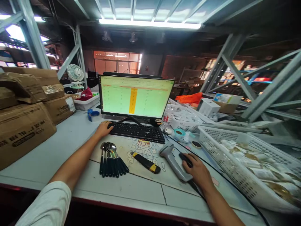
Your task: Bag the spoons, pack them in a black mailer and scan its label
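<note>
The step in hand appears to be work at the computer: the wide black monitor (136, 97) shows a pale green table with an orange column. The left hand (102, 129) lies at the left end of the black plastic keyboard (138, 131), its fingers loosely bent, touching the keys and gripping nothing; their exact spread is hard to tell. The right hand (197, 171) has its fingers curved over the small black mouse (185, 160), grasping it lightly on the worktop (82, 186), just right of the grey handheld scanner (175, 164). A click or keystroke would, I judge, call for only a slight press, with the scanner's handle left undisturbed.
</note>
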Motion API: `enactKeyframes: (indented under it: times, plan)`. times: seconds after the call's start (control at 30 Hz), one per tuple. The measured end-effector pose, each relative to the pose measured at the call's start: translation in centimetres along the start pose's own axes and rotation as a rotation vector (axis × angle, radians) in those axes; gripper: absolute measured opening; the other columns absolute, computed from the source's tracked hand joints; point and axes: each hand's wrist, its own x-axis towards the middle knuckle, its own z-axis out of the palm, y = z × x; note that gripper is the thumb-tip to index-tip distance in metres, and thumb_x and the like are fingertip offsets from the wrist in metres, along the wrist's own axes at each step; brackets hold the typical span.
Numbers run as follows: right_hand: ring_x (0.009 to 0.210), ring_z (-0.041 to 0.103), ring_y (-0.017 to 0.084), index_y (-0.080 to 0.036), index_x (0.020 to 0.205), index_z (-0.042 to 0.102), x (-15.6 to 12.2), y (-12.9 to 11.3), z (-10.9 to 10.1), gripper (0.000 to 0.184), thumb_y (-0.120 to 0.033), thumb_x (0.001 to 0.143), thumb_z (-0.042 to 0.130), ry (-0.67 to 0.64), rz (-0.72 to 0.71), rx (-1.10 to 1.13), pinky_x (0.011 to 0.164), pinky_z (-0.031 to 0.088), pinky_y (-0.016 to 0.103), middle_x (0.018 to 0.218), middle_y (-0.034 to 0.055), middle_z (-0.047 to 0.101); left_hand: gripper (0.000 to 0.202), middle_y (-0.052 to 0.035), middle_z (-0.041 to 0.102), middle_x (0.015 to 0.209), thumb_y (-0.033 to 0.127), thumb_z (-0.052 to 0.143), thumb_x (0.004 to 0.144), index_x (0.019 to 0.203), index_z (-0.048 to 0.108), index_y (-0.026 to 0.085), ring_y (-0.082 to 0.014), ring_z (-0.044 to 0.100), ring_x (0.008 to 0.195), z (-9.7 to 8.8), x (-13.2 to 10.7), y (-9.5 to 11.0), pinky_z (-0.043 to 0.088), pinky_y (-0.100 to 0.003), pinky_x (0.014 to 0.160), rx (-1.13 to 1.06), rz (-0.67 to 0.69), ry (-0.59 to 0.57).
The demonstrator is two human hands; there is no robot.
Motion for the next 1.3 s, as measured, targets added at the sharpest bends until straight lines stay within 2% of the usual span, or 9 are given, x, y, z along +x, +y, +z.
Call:
enactKeyframes:
  times: [0.17,0.47,0.67,0.77,0.9,1.0,1.13,1.2,1.3]
  plan:
    - [0.119,0.069,0.034,-0.022,0.126,0.076,0.2,0.6,-0.1,0.062,-0.063,0.092,0.046,-0.007,-0.021,0.042,0.102,0.058,0.052,0.135,0.0106,0.066,0.049,-0.014,0.058,0.148,0.043,0.057,0.101,0.138,0.066,0.013,-0.0324,0.053,0.138,1.0,-1.0,-3.1,0.042,-0.047,0.122,-0.066,-0.046,0.016]
    - [0.114,0.072,0.034,-0.026,0.12,0.079,0.6,1.8,-0.4,0.06,-0.069,0.088,0.052,-0.008,-0.056,0.046,0.089,0.064,0.047,0.131,0.0087,0.07,0.052,-0.0115,0.053,0.156,0.047,0.053,0.103,0.143,0.064,0.015,-0.0312,0.045,0.147,3.3,-1.4,-3.4,0.038,-0.048,0.126,-0.151,-0.014,0.041]
    - [0.117,0.07,0.035,-0.023,0.123,0.075,0.4,1.2,-0.6,0.059,-0.068,0.088,0.058,0.017,-0.06,0.089,0.104,0.058,0.052,0.129,0.0103,0.071,0.055,-0.014,0.056,0.152,0.047,0.056,0.101,0.143,0.064,0.012,-0.0329,0.049,0.143,3.7,-1.1,-4.0,0.038,-0.048,0.125,-0.152,-0.022,0.009]
    - [0.113,0.07,0.036,-0.019,0.117,0.074,1.1,-0.3,-1.9,0.058,-0.066,0.089,0.054,0.12,-0.003,0.093,0.105,0.055,0.055,0.12,0.0153,0.073,0.057,-0.0153,0.053,0.154,0.047,0.056,0.101,0.145,0.062,0.01,-0.0335,0.047,0.144,4.0,-1.0,-4.3,0.035,-0.047,0.127,-0.164,-0.023,-0.002]
    - [0.101,0.071,0.034,-0.015,0.113,0.074,5.8,-5.5,-3.9,0.051,-0.054,0.093,0.049,0.272,0.008,0.047,0.094,0.057,0.051,0.114,0.0179,0.074,0.059,-0.0156,0.052,0.155,0.049,0.056,0.101,0.145,0.062,0.011,-0.0342,0.046,0.144,4.3,-0.9,-4.8,0.034,-0.049,0.127,-0.153,-0.018,-0.014]
    - [0.1,0.07,0.028,-0.013,0.118,0.074,11.1,-13.0,-2.8,0.043,-0.04,0.097,0.048,0.166,-0.125,0.107,0.096,0.055,0.045,0.113,0.016,0.073,0.059,-0.0145,0.054,0.153,0.05,0.055,0.101,0.145,0.061,0.011,-0.0332,0.047,0.142,4.2,-0.8,-4.9,0.036,-0.048,0.126,-0.141,0.0,-0.008]
    - [0.122,0.062,0.028,-0.009,0.124,0.072,16.2,-23.7,3.3,0.04,-0.022,0.095,0.048,-0.291,-0.23,0.101,0.112,0.047,0.042,0.129,0.0166,0.069,0.059,-0.0142,0.053,0.154,0.051,0.053,0.101,0.145,0.061,0.012,-0.0341,0.048,0.142,3.9,-0.9,-4.8,0.036,-0.049,0.126,-0.12,-0.004,-0.008]
    - [0.124,0.061,0.027,-0.01,0.125,0.073,17.3,-27.4,6.8,0.039,-0.018,0.094,0.052,-0.4,-0.253,0.088,0.114,0.046,0.039,0.132,0.0146,0.068,0.059,-0.0137,0.053,0.154,0.051,0.054,0.101,0.145,0.061,0.013,-0.0342,0.047,0.142,3.8,-0.9,-4.8,0.036,-0.049,0.125,-0.118,-0.005,-0.008]
    - [0.13,0.058,0.031,-0.009,0.131,0.07,18.0,-30.4,10.5,0.041,-0.017,0.096,0.052,-0.48,-0.24,0.052,0.116,0.045,0.045,0.14,0.0166,0.063,0.058,-0.0134,0.054,0.153,0.051,0.054,0.101,0.145,0.061,0.012,-0.0332,0.047,0.142,3.8,-0.8,-4.7,0.036,-0.047,0.126,-0.132,-0.002,-0.008]
